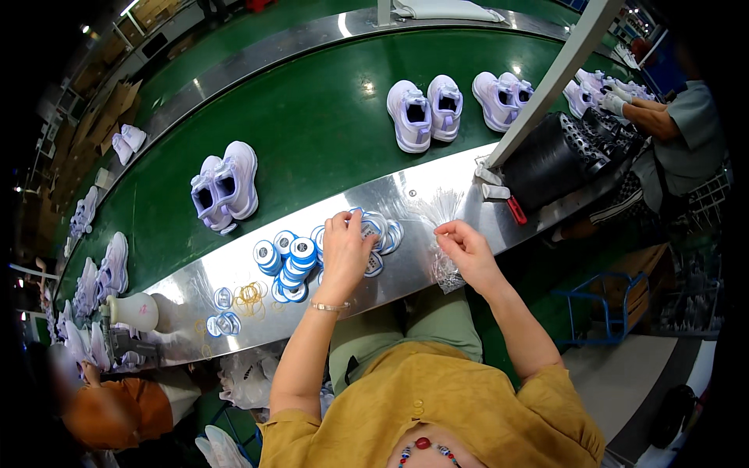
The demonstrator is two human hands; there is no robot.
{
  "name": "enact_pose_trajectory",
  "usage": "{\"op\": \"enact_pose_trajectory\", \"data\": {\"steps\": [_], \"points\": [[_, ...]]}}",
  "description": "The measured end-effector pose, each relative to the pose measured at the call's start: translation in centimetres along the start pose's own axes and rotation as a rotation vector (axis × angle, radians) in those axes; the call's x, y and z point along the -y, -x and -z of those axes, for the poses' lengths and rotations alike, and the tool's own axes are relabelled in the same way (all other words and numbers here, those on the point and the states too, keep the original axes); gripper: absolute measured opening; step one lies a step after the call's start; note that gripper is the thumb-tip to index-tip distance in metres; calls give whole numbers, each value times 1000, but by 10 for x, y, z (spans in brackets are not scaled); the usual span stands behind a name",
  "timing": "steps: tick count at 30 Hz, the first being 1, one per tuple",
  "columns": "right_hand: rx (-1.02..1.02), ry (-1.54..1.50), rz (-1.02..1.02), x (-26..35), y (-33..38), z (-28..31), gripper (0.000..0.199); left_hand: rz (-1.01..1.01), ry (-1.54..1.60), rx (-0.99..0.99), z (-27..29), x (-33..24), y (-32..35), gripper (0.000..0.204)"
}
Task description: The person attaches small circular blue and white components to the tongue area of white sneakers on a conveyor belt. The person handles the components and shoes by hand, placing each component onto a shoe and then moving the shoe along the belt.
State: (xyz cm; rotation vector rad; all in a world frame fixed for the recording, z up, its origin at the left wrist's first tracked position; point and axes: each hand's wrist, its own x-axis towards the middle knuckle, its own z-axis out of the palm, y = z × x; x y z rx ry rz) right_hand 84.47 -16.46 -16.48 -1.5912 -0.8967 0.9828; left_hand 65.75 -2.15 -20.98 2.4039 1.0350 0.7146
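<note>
The left hand (345, 251) rests palm down on a cluster of round blue-and-white tags (290, 264) spread over the steel ledge (195, 285). Its fingers (341, 226) curl over the tags at the far end of the cluster; whether any tag is actually pinched cannot be told, since the hand covers them. More tags lie to the left of this hand, stacked in short piles, and a few overlap just beyond its fingertips.

The right hand (466, 248) sits to the right of the left hand, apart from it. Its thumb and forefinger are closed on thin clear plastic ties (441, 209), which fan out from the grip toward the belt. A clear bag (446, 273) hangs off the ledge just below this hand.

Left of the tag cluster, yellow rubber bands (250, 295) lie loose on the ledge, with two flat tags (224, 312) beside them. Farther left stands a white spool (133, 310).

Beyond both hands runs a green conveyor belt (312, 132) carrying pairs of white sneakers (425, 113). A black mesh basket (558, 156) lies to the right of the right hand.
</note>
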Motion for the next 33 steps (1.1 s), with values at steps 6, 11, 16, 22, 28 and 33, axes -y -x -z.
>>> {"op": "enact_pose_trajectory", "data": {"steps": [6,11,16,22,28,33], "points": [[19,35,5,-1,4,4,15,188,156,131,1,2,-21,38],[51,75,-27,-7,3,-1,16,329,369,134,-3,21,-22,23],[95,104,11,-12,0,-6,20,493,591,200,10,15,-22,15],[124,-20,-134,5,-10,-32,15,567,852,129,11,-2,-8,14],[130,80,-46,-1,-15,-38,12,494,473,126,0,-3,-1,17],[107,90,-102,1,-15,-35,9,501,466,150,1,-6,-1,25]]}}
